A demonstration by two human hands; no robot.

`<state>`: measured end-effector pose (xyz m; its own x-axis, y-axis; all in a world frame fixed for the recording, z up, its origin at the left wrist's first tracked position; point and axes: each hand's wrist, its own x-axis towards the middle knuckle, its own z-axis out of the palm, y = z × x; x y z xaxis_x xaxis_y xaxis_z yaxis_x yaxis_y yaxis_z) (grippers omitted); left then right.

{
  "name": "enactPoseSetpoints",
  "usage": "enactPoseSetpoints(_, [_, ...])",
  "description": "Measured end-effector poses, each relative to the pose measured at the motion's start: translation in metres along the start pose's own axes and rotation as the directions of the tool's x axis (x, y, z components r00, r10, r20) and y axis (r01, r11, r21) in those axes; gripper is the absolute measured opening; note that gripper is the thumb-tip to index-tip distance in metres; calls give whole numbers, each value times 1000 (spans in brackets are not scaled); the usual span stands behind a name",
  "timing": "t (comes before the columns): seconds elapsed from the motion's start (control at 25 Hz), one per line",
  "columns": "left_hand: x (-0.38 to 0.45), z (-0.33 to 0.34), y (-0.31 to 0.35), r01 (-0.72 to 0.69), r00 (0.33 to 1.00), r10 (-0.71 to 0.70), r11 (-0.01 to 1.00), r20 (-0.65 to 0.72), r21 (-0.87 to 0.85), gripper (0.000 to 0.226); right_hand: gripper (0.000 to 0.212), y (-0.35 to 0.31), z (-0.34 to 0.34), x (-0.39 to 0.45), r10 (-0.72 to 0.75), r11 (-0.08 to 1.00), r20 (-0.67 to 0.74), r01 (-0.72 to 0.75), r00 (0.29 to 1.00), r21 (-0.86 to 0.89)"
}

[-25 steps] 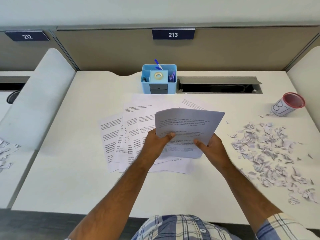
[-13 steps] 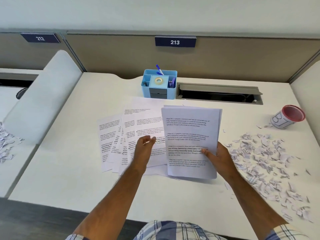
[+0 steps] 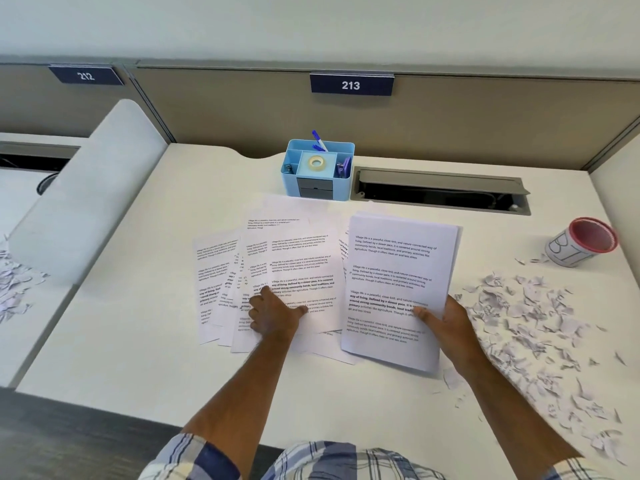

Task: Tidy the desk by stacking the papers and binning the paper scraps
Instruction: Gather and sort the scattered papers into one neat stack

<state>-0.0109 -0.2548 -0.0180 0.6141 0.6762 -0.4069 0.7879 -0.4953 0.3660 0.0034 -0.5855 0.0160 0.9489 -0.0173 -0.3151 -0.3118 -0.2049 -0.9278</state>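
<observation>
Several printed sheets [image 3: 294,265] lie fanned out and overlapping in the middle of the white desk [image 3: 138,341]. My left hand [image 3: 273,315] presses down on their lower part, fingers spread. A small gathered stack of papers [image 3: 394,271] is held by my right hand [image 3: 446,320] at its lower right edge, thumb on top, just right of the fanned sheets. Torn paper scraps [image 3: 533,323] cover the desk's right side. A small white bin with a red rim [image 3: 581,242] lies tipped at the far right.
A blue desk organiser [image 3: 317,171] with tape and pens stands at the back centre. Beside it is an open cable slot [image 3: 440,192]. A grey divider [image 3: 86,202] bounds the left side, with more scraps [image 3: 14,285] beyond it.
My left hand let go of the stack and came down onto the fanned sheets. My right hand carried the stack to the right and lowered it toward the desk.
</observation>
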Motion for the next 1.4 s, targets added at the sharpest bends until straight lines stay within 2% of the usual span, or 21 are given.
enactPoseSetpoints(0.28, [6,0,8,2,998,0,999,55,-33,87,35,3,-3,9,10,1000,16,-10,1000,5])
enactPoseSetpoints(0.52, [6,-7,3,-6,994,47,926,100,-378,49,34,1,-4,10,-5,1000,7,5,1000,4])
enactPoseSetpoints(0.64, [4,-22,-2,8,991,68,836,117,-548,32,33,4,-6,7,10,999,3,-11,1000,45])
enactPoseSetpoints(0.76, [-4,-47,-1,-17,993,90,756,78,-654,29,34,8,-5,4,16,998,-9,-15,1000,65])
enactPoseSetpoints(0.88, [-14,-72,1,2,985,131,639,111,-770,32,34,8,0,-1,15,996,-4,-15,1000,88])
enactPoseSetpoints(1.0, [-37,-86,8,7,934,300,531,195,-847,46,32,4,8,-5,27,994,8,-28,1000,104])
enactPoseSetpoints(1.08, [-58,-84,12,-9,890,400,497,220,-868,53,33,-2,14,-9,23,993,24,-26,999,119])
enactPoseSetpoints(1.2, [-81,-71,12,-50,868,440,540,231,-840,56,32,-19,23,-15,-5,984,41,-2,999,179])
enactPoseSetpoints(1.4, [-105,-57,14,-171,887,409,723,215,-670,58,27,-40,35,-23,-29,969,8,26,1000,246])
